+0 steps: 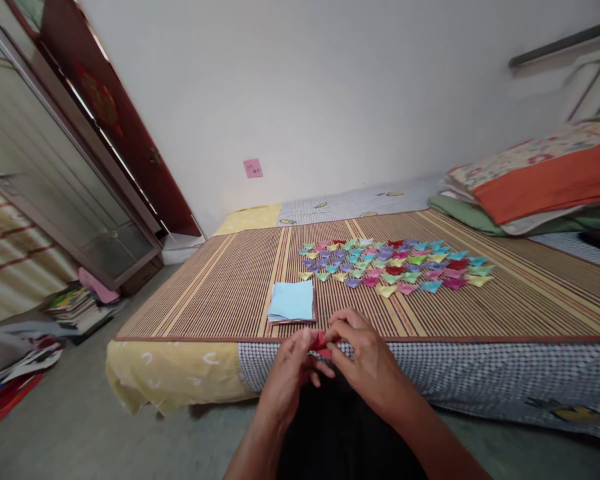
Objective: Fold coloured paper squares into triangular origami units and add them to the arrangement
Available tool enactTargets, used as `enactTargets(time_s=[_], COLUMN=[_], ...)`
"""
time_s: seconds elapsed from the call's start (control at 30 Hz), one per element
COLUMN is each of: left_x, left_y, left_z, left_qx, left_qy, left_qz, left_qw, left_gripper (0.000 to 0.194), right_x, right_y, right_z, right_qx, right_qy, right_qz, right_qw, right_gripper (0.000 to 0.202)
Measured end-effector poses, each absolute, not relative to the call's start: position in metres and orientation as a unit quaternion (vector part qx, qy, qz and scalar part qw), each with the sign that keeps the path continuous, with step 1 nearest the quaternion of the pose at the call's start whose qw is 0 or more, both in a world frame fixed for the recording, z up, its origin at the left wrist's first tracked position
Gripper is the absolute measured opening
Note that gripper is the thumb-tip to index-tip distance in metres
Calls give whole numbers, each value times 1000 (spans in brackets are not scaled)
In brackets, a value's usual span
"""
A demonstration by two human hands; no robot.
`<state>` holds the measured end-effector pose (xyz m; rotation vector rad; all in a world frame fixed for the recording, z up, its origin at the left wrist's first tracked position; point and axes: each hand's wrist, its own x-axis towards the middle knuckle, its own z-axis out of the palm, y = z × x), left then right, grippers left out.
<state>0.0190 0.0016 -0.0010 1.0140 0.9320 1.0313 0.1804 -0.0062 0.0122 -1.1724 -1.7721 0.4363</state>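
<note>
A small red piece of folded paper [321, 344] is held between both hands, just in front of the bed's near edge. My left hand [296, 363] pinches its left side, with the lower fingers spread beneath. My right hand [359, 343] grips the paper's right side between thumb and fingertips; much of the paper is covered by the fingers. Right behind the hands lies a stack of square paper sheets [293, 301], light blue on top. Farther right, many small folded paper pieces [395, 271] in several colours sit in rows on the mat.
A striped bamboo mat [220, 287] covers the bed. Folded bedding [540, 180] is piled at the right. A pink note [253, 168] is stuck on the wall. Books [73, 307] stand on the floor at the left, near the doors.
</note>
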Motion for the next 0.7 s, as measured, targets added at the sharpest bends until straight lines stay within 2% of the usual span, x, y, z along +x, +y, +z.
enactTargets(time_s=[0.2,0.47,0.57,0.63,0.7], left_x=[7,-24,-27,-26,-25], left_y=[5,12,15,17,19], left_z=[-34,-142,-163,-169,-174], left_qx=[485,639,673,691,701], left_qy=[490,558,554,537,525], left_qz=[431,407,431,446,454], left_qw=[582,339,232,186,166], left_gripper=[59,42,34,34,35], right_x=[220,298,306,306,305], right_y=[-1,41,79,106,129], right_z=[-18,-68,-72,-75,-79], right_qx=[-537,-631,-636,-638,-648], right_qy=[-680,-655,-670,-681,-685], right_qz=[175,97,82,74,61], right_qw=[469,404,375,351,327], right_gripper=[17,17,17,8,26])
